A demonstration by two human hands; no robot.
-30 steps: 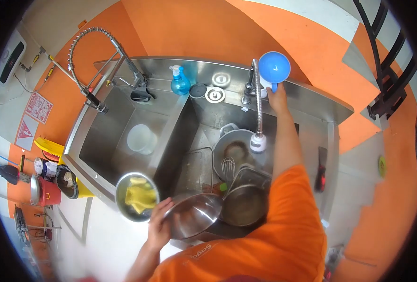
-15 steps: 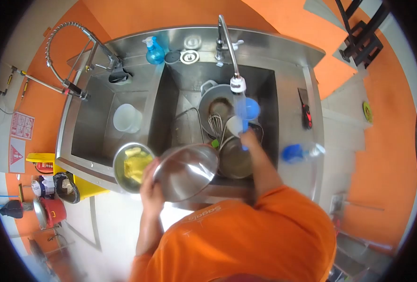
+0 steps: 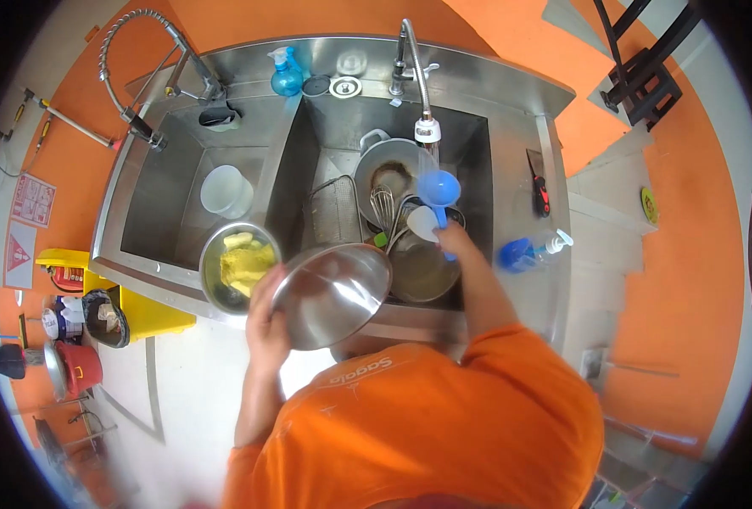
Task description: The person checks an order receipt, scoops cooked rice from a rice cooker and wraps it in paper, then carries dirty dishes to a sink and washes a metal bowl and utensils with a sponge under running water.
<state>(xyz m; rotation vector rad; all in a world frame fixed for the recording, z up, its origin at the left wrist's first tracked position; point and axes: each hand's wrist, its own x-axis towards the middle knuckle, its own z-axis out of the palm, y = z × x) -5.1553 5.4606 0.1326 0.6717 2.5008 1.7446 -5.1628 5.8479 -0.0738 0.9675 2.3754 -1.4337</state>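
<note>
My left hand (image 3: 267,322) is closed on the rim of a large steel bowl (image 3: 333,297), tilted in front of the sink's near edge. Beside that hand, a smaller steel bowl (image 3: 207,284) holds yellow and pale pieces (image 3: 247,261). Over the right basin, my right hand (image 3: 450,238) grips the handle of a blue ladle (image 3: 439,188), its cup beneath the tap (image 3: 427,130), where water seems to run. A white rounded piece (image 3: 422,223) is against my right fingers; its kind is unclear. Below are a grey pot (image 3: 376,157), a whisk (image 3: 382,206) and another pan (image 3: 422,271).
A white tub (image 3: 226,192) sits in the left basin. On the right ledge are a scraper (image 3: 539,191) and a blue soap bottle (image 3: 524,254). A blue spray bottle (image 3: 287,79) stands behind. A yellow bin (image 3: 151,314) is at the lower left.
The blue ladle's cup has shifted slightly left, under the tap. The large bowl stays in my left hand, at nearly the same tilt. The whole view has shifted slightly.
</note>
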